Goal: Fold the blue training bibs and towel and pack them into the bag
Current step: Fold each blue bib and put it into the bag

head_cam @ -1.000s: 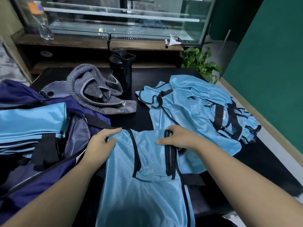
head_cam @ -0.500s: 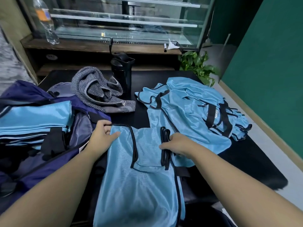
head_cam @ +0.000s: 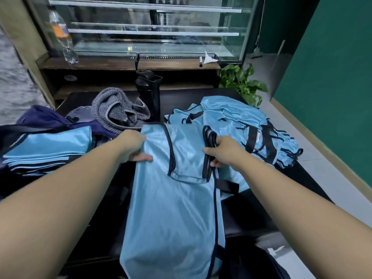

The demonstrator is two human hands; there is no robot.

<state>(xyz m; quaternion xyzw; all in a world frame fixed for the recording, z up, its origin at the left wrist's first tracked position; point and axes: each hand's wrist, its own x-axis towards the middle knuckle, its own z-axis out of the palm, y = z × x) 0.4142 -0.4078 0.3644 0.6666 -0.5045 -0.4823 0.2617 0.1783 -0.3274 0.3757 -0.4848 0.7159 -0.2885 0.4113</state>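
At frame centre, the left hand (head_cam: 131,147) and right hand (head_cam: 223,152) each grip a top corner of a light-blue, dark-trimmed mesh training bib (head_cam: 175,198) hanging over the black table (head_cam: 302,176), beside the navy bag (head_cam: 44,119) at left.

Black tumbler (head_cam: 148,93) upright on dark table (head_cam: 201,97); water bottle (head_cam: 61,35) on wooden shelf (head_cam: 112,64); plant (head_cam: 241,83) right
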